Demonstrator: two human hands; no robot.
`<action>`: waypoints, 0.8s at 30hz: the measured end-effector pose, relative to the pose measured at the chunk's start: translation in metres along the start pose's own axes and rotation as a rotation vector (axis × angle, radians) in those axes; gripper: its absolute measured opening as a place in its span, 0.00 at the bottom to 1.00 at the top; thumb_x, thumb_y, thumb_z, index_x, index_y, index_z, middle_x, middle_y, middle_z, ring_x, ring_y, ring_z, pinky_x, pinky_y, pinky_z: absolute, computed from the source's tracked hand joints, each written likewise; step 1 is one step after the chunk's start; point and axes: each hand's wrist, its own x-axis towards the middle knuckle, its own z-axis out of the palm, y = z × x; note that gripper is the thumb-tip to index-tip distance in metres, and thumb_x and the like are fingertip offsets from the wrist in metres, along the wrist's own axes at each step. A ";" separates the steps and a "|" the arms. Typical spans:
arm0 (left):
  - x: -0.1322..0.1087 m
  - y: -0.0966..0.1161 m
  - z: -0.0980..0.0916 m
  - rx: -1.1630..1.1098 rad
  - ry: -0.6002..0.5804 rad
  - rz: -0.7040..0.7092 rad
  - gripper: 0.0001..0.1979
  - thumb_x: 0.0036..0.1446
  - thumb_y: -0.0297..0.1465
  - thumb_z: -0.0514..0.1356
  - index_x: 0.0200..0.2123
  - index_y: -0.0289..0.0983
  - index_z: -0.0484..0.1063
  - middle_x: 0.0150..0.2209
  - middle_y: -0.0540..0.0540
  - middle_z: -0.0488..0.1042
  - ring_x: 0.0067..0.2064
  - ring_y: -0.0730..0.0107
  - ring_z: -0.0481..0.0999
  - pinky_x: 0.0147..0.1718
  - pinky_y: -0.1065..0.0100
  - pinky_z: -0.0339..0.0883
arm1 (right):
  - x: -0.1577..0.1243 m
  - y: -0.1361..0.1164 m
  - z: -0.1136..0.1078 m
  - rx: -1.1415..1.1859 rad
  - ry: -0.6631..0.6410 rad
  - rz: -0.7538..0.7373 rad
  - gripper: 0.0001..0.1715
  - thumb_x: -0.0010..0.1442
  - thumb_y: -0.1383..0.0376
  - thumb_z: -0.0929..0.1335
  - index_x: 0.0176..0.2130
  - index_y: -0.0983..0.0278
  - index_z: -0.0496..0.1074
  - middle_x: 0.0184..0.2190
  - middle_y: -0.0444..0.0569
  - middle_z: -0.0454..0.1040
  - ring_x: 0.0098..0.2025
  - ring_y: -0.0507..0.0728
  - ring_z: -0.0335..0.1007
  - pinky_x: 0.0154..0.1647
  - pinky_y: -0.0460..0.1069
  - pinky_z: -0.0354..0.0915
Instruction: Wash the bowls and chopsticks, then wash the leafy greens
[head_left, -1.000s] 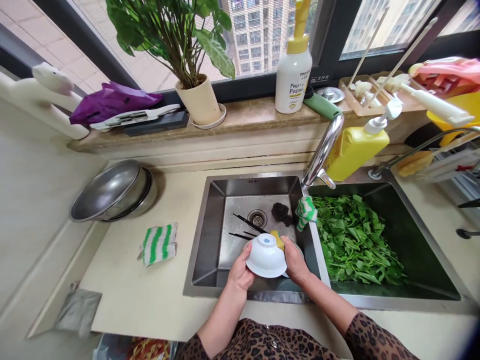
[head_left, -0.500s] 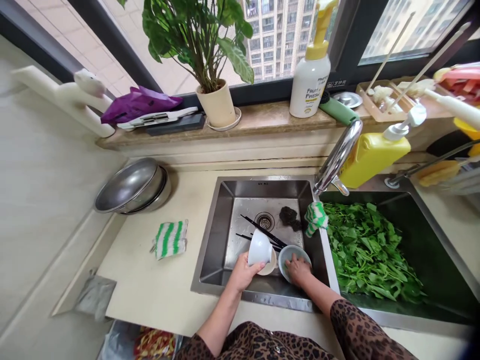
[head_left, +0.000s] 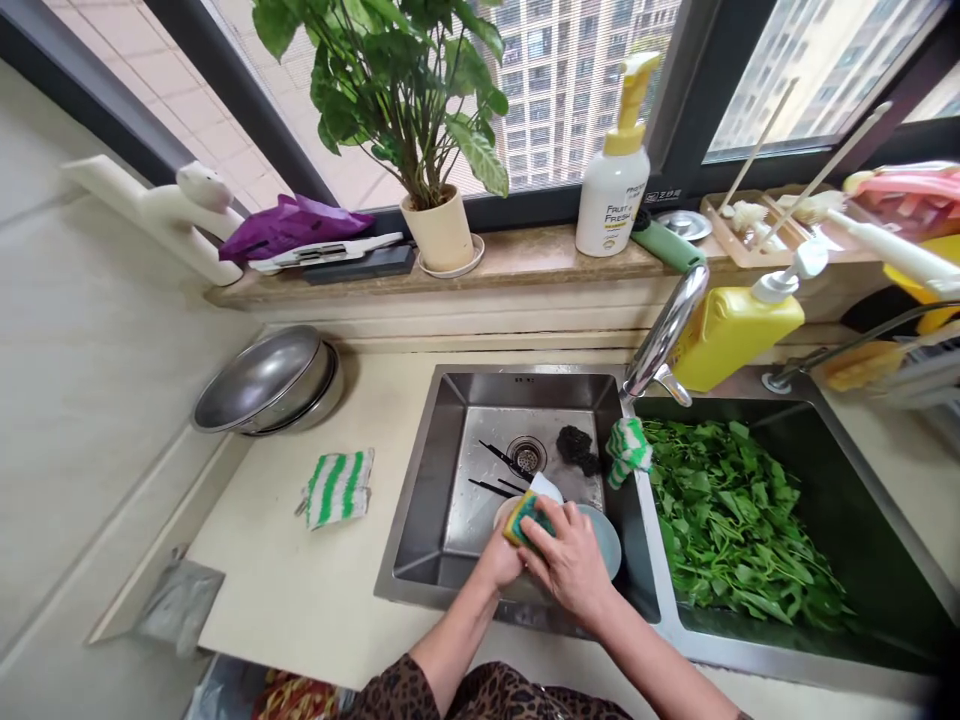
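Over the left sink basin (head_left: 420, 500), my left hand (head_left: 498, 560) is closed on a white bowl (head_left: 547, 488), mostly hidden behind my hands. My right hand (head_left: 577, 565) grips a yellow and green sponge (head_left: 519, 520) and presses it against the bowl. Below them in the basin a pale blue bowl (head_left: 607, 548) shows beside my right hand, and part of a cream-coloured bowl (head_left: 504, 512) peeks out by the sponge. Black chopsticks (head_left: 491, 488) lie near the drain (head_left: 527, 455), with a dark scouring pad (head_left: 576, 448) to its right.
Leafy greens (head_left: 739, 520) fill much of the right basin. A faucet (head_left: 667, 330) and a striped cloth (head_left: 628, 448) are at the divider. Another striped cloth (head_left: 339, 488) and metal bowls (head_left: 262, 380) sit on the left counter. Bottles and a potted plant (head_left: 439, 235) line the back.
My right hand has come up from the pale blue bowl with a sponge and moved left onto the white bowl. My left hand still holds that bowl, now tilted differently.
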 end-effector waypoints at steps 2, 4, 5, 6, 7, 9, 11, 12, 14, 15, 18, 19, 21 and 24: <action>-0.007 0.003 0.002 -0.011 -0.088 -0.044 0.15 0.41 0.34 0.67 0.35 0.33 0.76 0.30 0.47 0.75 0.31 0.70 0.69 0.32 0.70 0.64 | 0.012 0.012 0.001 0.036 0.042 0.059 0.08 0.62 0.62 0.63 0.41 0.58 0.69 0.48 0.52 0.67 0.43 0.61 0.61 0.41 0.56 0.63; -0.012 0.005 0.003 -0.037 -0.217 -0.096 0.14 0.41 0.33 0.68 0.32 0.31 0.75 0.25 0.50 0.72 0.27 0.73 0.66 0.29 0.72 0.61 | 0.021 0.024 -0.002 0.179 0.080 0.129 0.09 0.64 0.65 0.60 0.38 0.61 0.68 0.42 0.51 0.67 0.42 0.58 0.62 0.43 0.54 0.63; -0.014 0.006 0.003 -0.050 -0.259 -0.113 0.14 0.41 0.34 0.68 0.31 0.30 0.75 0.24 0.51 0.70 0.26 0.75 0.65 0.28 0.73 0.60 | 0.023 0.026 -0.004 0.243 0.091 0.146 0.10 0.65 0.65 0.59 0.37 0.61 0.68 0.39 0.50 0.66 0.41 0.57 0.63 0.43 0.52 0.63; -0.015 0.007 0.003 -0.061 -0.261 -0.111 0.15 0.41 0.34 0.68 0.31 0.30 0.75 0.24 0.51 0.70 0.27 0.75 0.66 0.29 0.73 0.61 | 0.024 0.024 -0.006 0.278 0.091 0.142 0.10 0.65 0.65 0.58 0.37 0.61 0.67 0.38 0.50 0.66 0.41 0.56 0.63 0.43 0.52 0.63; -0.015 0.008 0.004 -0.067 -0.227 -0.090 0.15 0.41 0.34 0.68 0.32 0.31 0.75 0.26 0.50 0.71 0.28 0.73 0.67 0.30 0.72 0.62 | 0.023 0.020 -0.008 0.280 0.078 0.112 0.09 0.64 0.65 0.59 0.36 0.61 0.67 0.38 0.49 0.66 0.41 0.56 0.62 0.43 0.52 0.63; -0.015 0.010 0.004 -0.066 -0.107 -0.025 0.18 0.41 0.34 0.68 0.37 0.33 0.75 0.32 0.48 0.74 0.35 0.68 0.70 0.37 0.70 0.65 | 0.020 0.007 -0.011 0.226 0.027 0.011 0.06 0.62 0.63 0.62 0.35 0.60 0.68 0.40 0.49 0.66 0.41 0.58 0.60 0.43 0.53 0.61; -0.016 0.013 0.003 -0.064 -0.029 -0.009 0.19 0.41 0.34 0.69 0.39 0.36 0.75 0.36 0.48 0.76 0.40 0.66 0.71 0.42 0.68 0.66 | 0.021 0.002 -0.013 0.230 -0.003 -0.032 0.06 0.60 0.62 0.63 0.34 0.59 0.69 0.41 0.49 0.66 0.42 0.59 0.59 0.44 0.55 0.59; -0.017 0.016 0.002 -0.076 -0.050 -0.035 0.19 0.40 0.34 0.70 0.38 0.35 0.75 0.35 0.48 0.76 0.39 0.66 0.72 0.41 0.68 0.66 | 0.024 0.004 -0.014 0.289 0.008 -0.003 0.07 0.60 0.61 0.63 0.34 0.60 0.69 0.41 0.49 0.66 0.43 0.59 0.59 0.45 0.55 0.59; -0.023 0.021 0.000 -0.128 -0.164 -0.101 0.18 0.38 0.36 0.71 0.34 0.33 0.76 0.30 0.48 0.76 0.34 0.67 0.72 0.38 0.68 0.67 | 0.032 0.018 -0.013 0.506 0.033 0.140 0.12 0.62 0.59 0.60 0.35 0.61 0.68 0.39 0.49 0.65 0.42 0.58 0.60 0.46 0.54 0.60; -0.026 0.024 0.000 -0.163 -0.210 -0.115 0.19 0.37 0.36 0.71 0.33 0.31 0.77 0.29 0.47 0.76 0.32 0.68 0.73 0.37 0.68 0.67 | 0.035 0.028 -0.012 0.641 0.034 0.229 0.14 0.62 0.57 0.58 0.34 0.61 0.67 0.37 0.48 0.65 0.41 0.57 0.61 0.44 0.53 0.61; -0.031 0.027 0.007 -0.292 -0.123 -0.065 0.25 0.36 0.38 0.72 0.38 0.30 0.77 0.33 0.43 0.79 0.36 0.63 0.76 0.40 0.66 0.68 | 0.037 0.043 0.003 1.003 0.055 0.510 0.20 0.62 0.49 0.55 0.36 0.60 0.63 0.32 0.44 0.64 0.34 0.55 0.63 0.37 0.49 0.64; -0.030 0.026 0.010 -0.333 -0.040 -0.040 0.27 0.36 0.39 0.72 0.40 0.31 0.77 0.36 0.42 0.80 0.38 0.61 0.76 0.42 0.65 0.68 | 0.034 0.040 0.010 1.087 0.083 0.605 0.21 0.61 0.47 0.54 0.36 0.60 0.61 0.31 0.44 0.65 0.33 0.55 0.63 0.35 0.49 0.64; -0.022 0.022 0.014 -0.375 0.118 0.020 0.27 0.37 0.40 0.72 0.41 0.32 0.77 0.39 0.40 0.80 0.42 0.58 0.77 0.45 0.63 0.68 | 0.024 0.026 0.025 1.205 0.119 0.764 0.22 0.60 0.44 0.54 0.37 0.58 0.59 0.30 0.44 0.65 0.31 0.55 0.65 0.31 0.48 0.64; -0.004 0.012 0.012 -0.289 0.242 0.093 0.22 0.42 0.40 0.69 0.38 0.32 0.76 0.39 0.40 0.80 0.43 0.57 0.77 0.46 0.62 0.68 | 0.009 0.002 0.040 1.291 0.063 0.847 0.23 0.58 0.43 0.57 0.41 0.57 0.60 0.30 0.45 0.68 0.29 0.55 0.66 0.25 0.47 0.63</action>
